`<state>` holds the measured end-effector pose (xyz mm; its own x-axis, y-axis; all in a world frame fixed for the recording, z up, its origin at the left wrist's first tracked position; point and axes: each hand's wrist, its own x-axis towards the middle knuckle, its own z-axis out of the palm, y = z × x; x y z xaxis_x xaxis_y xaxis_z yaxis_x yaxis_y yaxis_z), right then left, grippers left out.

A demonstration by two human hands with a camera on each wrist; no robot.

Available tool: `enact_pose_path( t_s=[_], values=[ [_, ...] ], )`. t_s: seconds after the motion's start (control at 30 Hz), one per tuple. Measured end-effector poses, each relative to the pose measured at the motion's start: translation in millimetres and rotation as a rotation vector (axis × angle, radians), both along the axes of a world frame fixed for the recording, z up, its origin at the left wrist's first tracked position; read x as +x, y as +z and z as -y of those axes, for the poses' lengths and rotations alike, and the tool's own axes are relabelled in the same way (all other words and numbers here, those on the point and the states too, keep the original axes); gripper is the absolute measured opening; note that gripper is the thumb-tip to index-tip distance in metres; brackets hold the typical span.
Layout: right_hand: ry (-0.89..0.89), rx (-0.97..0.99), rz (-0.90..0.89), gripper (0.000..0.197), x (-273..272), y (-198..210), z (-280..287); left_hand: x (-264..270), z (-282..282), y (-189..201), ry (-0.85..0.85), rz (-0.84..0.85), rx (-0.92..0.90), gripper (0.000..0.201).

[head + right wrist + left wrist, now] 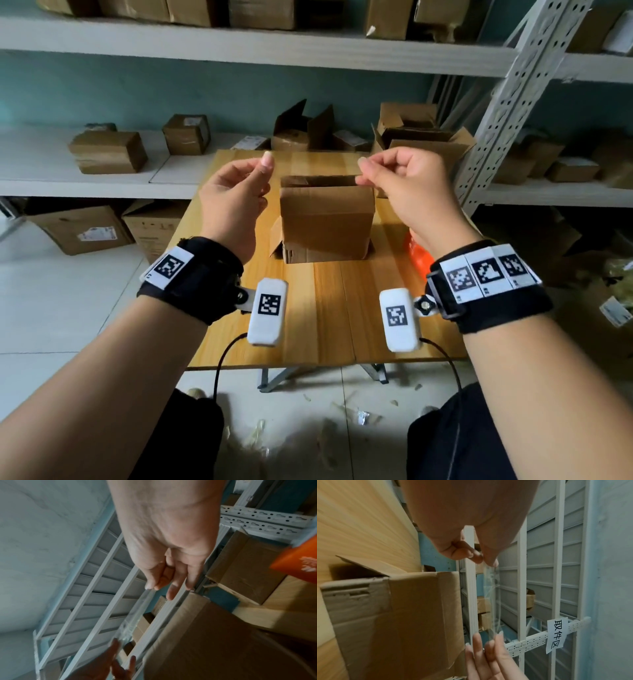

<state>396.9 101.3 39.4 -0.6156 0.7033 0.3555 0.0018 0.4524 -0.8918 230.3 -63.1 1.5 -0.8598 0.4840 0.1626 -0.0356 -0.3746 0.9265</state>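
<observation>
A strip of clear tape (491,595) hangs taut between my two hands, above an open brown cardboard box (325,219) on the wooden table (329,308). My left hand (265,171) pinches one end between thumb and fingers (485,561). My right hand (368,171) pinches the other end, with its other fingers curled. The right wrist view shows the tape (135,615) running from my right hand (150,588) down to the left hand (120,649), beside the box (205,642). The tape hardly shows in the head view.
An orange packet (416,253) lies on the table to the right of the box, under my right wrist. White shelves behind hold several cardboard boxes (109,150). A perforated metal rack upright (507,96) leans at right. More boxes (82,233) sit on the floor at left.
</observation>
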Motion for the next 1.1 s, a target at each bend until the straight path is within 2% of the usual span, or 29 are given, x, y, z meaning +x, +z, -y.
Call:
enact_pose_path(
  t_s=[0.07,0.23,0.33,0.5,0.8,0.9,1.03,1.1],
  values=[
    [-0.003,-0.055,-0.037,0.013,0.1,-5.6,-6.7,-2.0,-7.8,1.2,-0.028,-0.025,-0.025,0.017],
    [0.018,-0.183,-0.180,0.016,-8.1,-9.0,-17.1,-8.7,-28.0,14.9,-0.076,-0.023,0.184,0.013],
    [0.029,-0.252,-0.224,0.017,-16.2,-13.4,-18.7,-8.7,-39.2,16.9,-0.088,-0.066,0.230,0.014],
    [0.025,-0.389,-0.329,0.011,-30.6,-13.0,-21.1,-8.7,-54.4,13.1,-0.060,-0.064,0.195,0.013],
    [0.107,-0.611,-0.186,0.007,-45.9,-40.2,-18.5,-2.2,-69.6,-14.0,0.059,0.061,-0.038,0.017],
    [0.096,-0.570,-0.125,0.008,-46.0,-46.7,-17.6,-2.3,-69.9,-21.0,0.081,0.137,-0.106,0.018],
    [-0.019,-0.249,-0.073,0.019,-47.8,-42.5,-23.5,-5.5,-65.8,-16.5,0.077,0.264,-0.087,0.013],
    [-0.030,-0.176,-0.069,0.021,-50.4,-40.3,-26.3,-5.7,-63.2,-16.2,0.065,0.309,-0.071,0.010]
  ],
)
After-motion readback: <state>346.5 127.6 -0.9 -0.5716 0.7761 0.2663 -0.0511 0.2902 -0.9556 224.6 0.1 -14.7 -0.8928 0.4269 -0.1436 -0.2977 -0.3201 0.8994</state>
